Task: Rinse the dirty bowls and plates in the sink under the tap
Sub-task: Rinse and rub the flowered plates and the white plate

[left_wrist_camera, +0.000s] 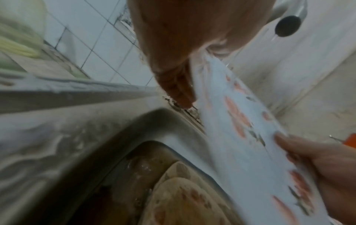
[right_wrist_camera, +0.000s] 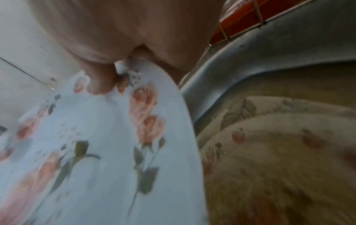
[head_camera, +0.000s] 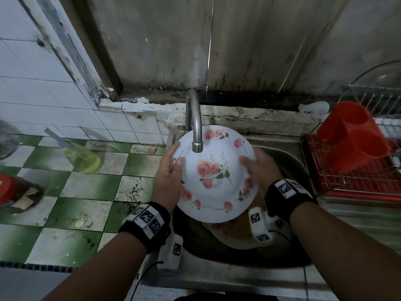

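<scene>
A white plate with pink roses is held tilted over the sink, its upper part right under the tap spout. My left hand grips the plate's left rim with the thumb lying on its face. My right hand pinches the right rim, thumb on the face and fingers behind. The left wrist view shows the plate edge-on between my left hand and right hand. Dirty brownish plates lie stacked in the basin below. No clear water stream shows.
A red dish rack with a red cutlery holder stands right of the sink. On the green-and-white tiled counter at left are a yellow-green soap bottle and a red-lidded jar. A stained wall rises behind the tap.
</scene>
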